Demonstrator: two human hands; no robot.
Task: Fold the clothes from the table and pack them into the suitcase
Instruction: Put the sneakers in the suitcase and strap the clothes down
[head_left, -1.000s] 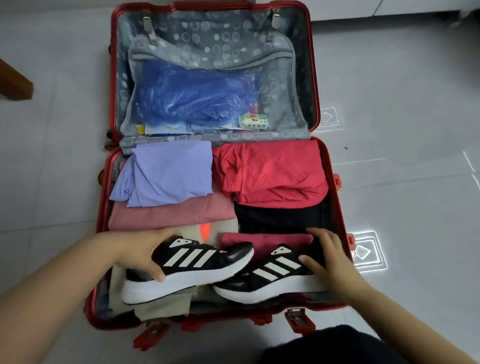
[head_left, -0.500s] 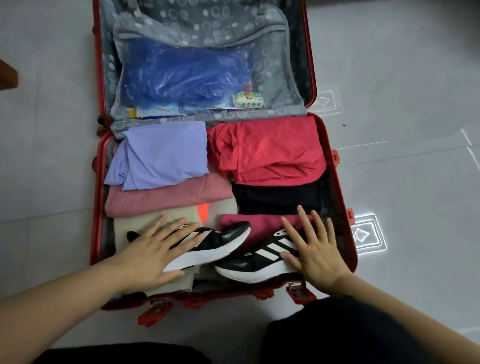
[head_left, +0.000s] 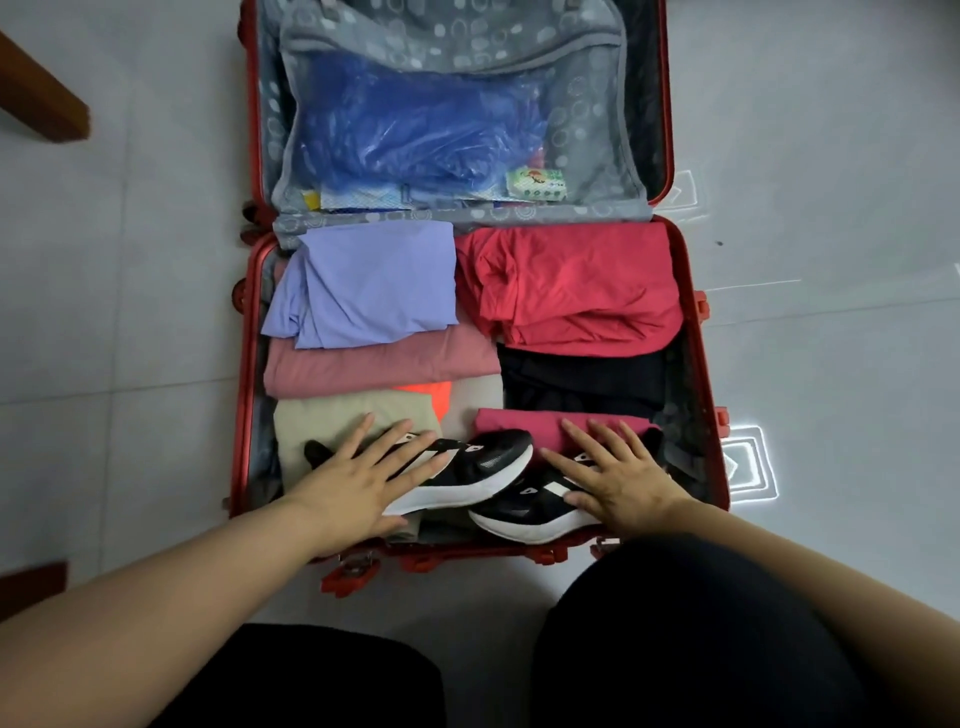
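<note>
A red suitcase lies open on the floor. Its near half holds folded clothes: a lilac top, a pink piece, a beige piece, a red garment, a black one and a dark pink one. Two black-and-white sneakers lie at the near edge. My left hand presses flat on the left sneaker, fingers spread. My right hand presses flat on the right sneaker.
The lid half has a grey mesh pocket with a blue plastic bag and small packets. Grey tiled floor surrounds the case. A wooden furniture leg stands far left. My dark-clad knees are at the near edge.
A second ago both hands gripped the sneakers and set them down. Now both lie flat with straight fingers on the shoes. The view has shifted closer over the case.
</note>
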